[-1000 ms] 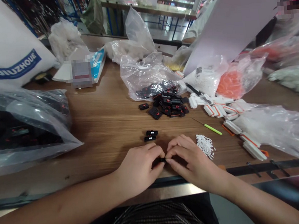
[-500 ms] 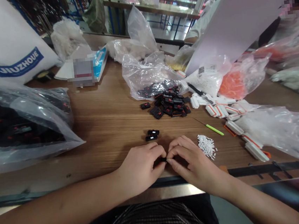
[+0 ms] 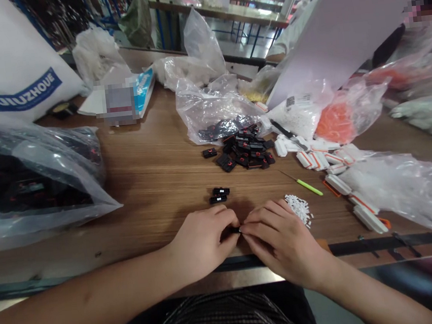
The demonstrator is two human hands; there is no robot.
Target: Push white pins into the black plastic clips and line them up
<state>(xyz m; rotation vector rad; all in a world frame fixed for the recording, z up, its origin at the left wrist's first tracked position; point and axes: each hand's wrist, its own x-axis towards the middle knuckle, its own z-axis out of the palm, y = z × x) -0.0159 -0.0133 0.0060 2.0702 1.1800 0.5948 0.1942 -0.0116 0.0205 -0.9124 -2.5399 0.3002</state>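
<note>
Black piece [image 3: 235,230] sits pinched between thumb and forefinger of the left hand [image 3: 204,242], near the tabletop's [image 3: 145,179] front edge, its visible part running roughly left to right. Just right of it, the right hand [image 3: 284,237] brings its fingertips to the exposed end; whether they grip anything I cannot tell.

Across the frame, a brown wood-grain table [image 3: 141,174], smooth with a soft sheen. Along its lower edge, a shiny metal strip [image 3: 255,277]. At centre, black parts [image 3: 250,146] of hard-looking plastic. Just above them, a crinkled, glossy clear plastic bag [image 3: 206,104]. Right of centre, a smooth lime plastic handle [image 3: 310,187]. Upper left, a matt white sack [image 3: 7,55]. Bottom centre, striped cloth [image 3: 216,322].
</note>
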